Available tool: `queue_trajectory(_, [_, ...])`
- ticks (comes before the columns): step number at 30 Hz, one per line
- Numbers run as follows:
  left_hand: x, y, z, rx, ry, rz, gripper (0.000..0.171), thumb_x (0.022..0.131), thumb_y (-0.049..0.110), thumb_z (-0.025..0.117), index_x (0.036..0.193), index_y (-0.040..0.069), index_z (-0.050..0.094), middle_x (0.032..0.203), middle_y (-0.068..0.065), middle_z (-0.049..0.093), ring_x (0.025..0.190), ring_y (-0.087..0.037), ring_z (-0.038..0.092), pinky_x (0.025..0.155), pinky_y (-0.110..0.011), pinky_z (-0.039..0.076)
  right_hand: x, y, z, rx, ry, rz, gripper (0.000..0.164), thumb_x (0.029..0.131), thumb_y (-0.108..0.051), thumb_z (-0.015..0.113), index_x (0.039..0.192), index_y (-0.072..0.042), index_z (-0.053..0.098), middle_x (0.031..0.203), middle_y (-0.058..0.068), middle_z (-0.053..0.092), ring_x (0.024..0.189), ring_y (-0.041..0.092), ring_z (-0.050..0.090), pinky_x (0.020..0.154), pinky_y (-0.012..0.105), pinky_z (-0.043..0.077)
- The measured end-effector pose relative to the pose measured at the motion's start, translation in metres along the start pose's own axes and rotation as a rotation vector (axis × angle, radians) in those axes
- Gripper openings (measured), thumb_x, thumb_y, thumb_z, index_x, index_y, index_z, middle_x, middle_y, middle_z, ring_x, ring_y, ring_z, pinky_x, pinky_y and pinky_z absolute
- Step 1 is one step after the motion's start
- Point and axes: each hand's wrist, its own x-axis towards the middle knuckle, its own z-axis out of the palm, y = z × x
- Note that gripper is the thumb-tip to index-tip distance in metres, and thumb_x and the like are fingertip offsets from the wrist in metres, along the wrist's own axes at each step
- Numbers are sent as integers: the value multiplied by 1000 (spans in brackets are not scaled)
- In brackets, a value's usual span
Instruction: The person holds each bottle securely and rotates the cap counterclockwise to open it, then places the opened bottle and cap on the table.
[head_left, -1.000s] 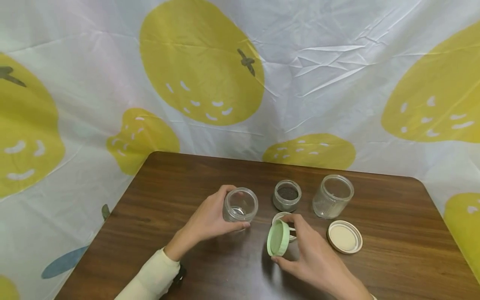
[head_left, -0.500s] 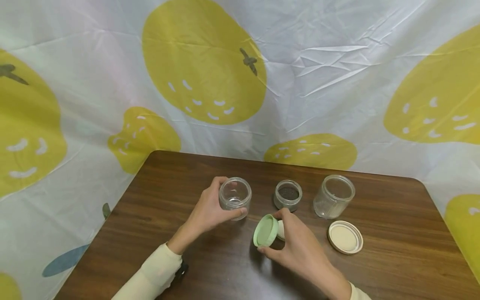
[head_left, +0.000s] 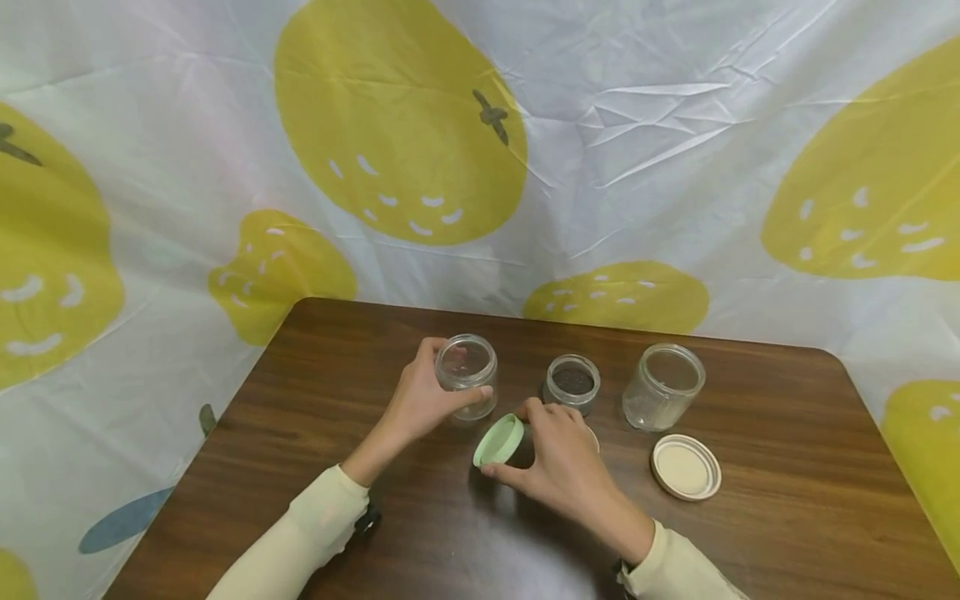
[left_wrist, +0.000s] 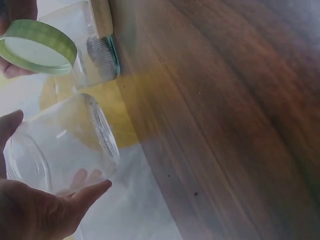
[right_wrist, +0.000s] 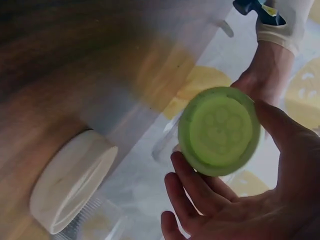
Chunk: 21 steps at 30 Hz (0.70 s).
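My left hand (head_left: pixel 420 400) grips a clear jar (head_left: pixel 467 377) round its side, thumb in front, its mouth uncovered. In the left wrist view the same jar (left_wrist: pixel 75 140) shows nothing inside; whether its base touches the table I cannot tell. Just to the right and nearer, my right hand (head_left: pixel 558 458) pinches a light green lid (head_left: pixel 498 442) by its rim, tilted and apart from the jar. A flower-like mark shows on the lid's face (right_wrist: pixel 220 132) in the right wrist view. Behind the right hand, a pale lid (head_left: pixel 594 439) is mostly hidden.
A small jar (head_left: pixel 572 382) with dark contents stands behind the right hand. To its right is a larger clear jar (head_left: pixel 662 392), uncovered. A cream lid (head_left: pixel 686 467) lies in front of that on the brown wooden table (head_left: pixel 795 500). A fruit-patterned cloth (head_left: pixel 637 192) hangs behind.
Still in the left hand, the clear jar has moved back and slightly left. The right hand has carried the green lid leftward and back, closer to the jar.
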Motion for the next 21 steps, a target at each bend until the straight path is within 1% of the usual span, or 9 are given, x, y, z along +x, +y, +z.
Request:
queue_trajectory(4, [8, 1, 8, -19, 20, -43, 85, 72, 46, 95, 134, 9, 50, 129, -7, 72, 119, -30, 69, 100, -49, 54, 11, -2, 1, -30, -39, -35, 72, 62, -59, 96, 106, -14, 62, 97, -1, 70, 101, 29, 66, 95, 47, 52])
queue_trajectory(7, [13, 3, 12, -29, 36, -64, 84, 72, 47, 95, 132, 10, 49, 127, -8, 72, 115, -29, 69, 97, -48, 55, 22, -3, 3, -40, -66, -57, 72, 62, -56, 98, 104, -12, 60, 91, -2, 68, 99, 26, 65, 101, 46, 47])
queue_trajectory(9, [16, 5, 15, -27, 42, -76, 85, 72, 48, 95, 132, 10, 49, 125, -9, 71, 114, -29, 69, 96, -47, 55, 28, -5, 4, -34, -78, -57, 71, 63, -54, 98, 106, -12, 60, 92, -2, 69, 101, 27, 65, 102, 46, 46])
queue_trajectory(13, [21, 8, 23, -20, 40, -93, 89, 71, 46, 96, 135, 9, 46, 125, -12, 68, 115, -31, 67, 97, -48, 55, 33, -8, 8, -39, -96, -36, 72, 66, -55, 95, 110, -10, 60, 95, -1, 70, 103, 29, 65, 101, 46, 46])
queue_trajectory(16, [26, 8, 27, -14, 35, -111, 91, 71, 46, 96, 137, 9, 45, 128, -13, 67, 118, -32, 66, 99, -49, 55, 35, -10, 12, -43, -112, -17, 77, 68, -58, 92, 117, -9, 61, 97, 0, 72, 105, 30, 66, 100, 46, 47])
queue_trajectory(21, [33, 5, 31, -13, 19, -148, 91, 73, 46, 95, 138, 9, 42, 130, -14, 65, 119, -33, 65, 99, -49, 54, 39, -11, 20, -60, -133, 15, 84, 72, -71, 85, 124, -8, 63, 95, 2, 73, 103, 30, 67, 96, 46, 50])
